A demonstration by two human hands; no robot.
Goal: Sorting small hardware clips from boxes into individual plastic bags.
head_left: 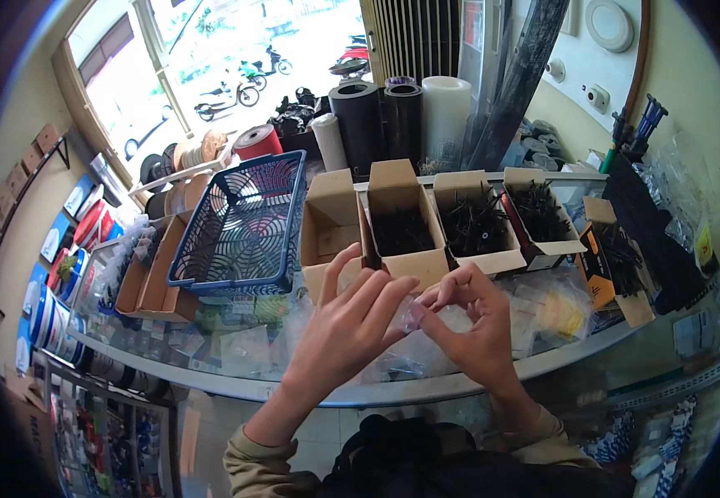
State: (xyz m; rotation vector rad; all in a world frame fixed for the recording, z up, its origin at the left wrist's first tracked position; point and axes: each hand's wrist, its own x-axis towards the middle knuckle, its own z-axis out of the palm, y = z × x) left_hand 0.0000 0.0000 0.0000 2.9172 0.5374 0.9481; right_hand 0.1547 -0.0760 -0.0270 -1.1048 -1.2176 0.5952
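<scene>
A glass worktop (pixel 235 378) in a small shop is carrying open cardboard boxes and a blue plastic basket (pixel 244 228), and a sunny window is glowing behind them. Over the front edge of the worktop the two hands are coming together. Between them they are pinching a small clear plastic bag (pixel 414 314), so the bag is sitting right in the middle, touching the fingers of both. The left hand (pixel 347 328) is pinching its left edge with the thumb, and its other fingers are spreading out. The right hand (pixel 472 319) is curling its fingers around the right edge. Just behind the hands a box of dark screws (pixel 403 231) is standing open, a little nearer to the left hand.
</scene>
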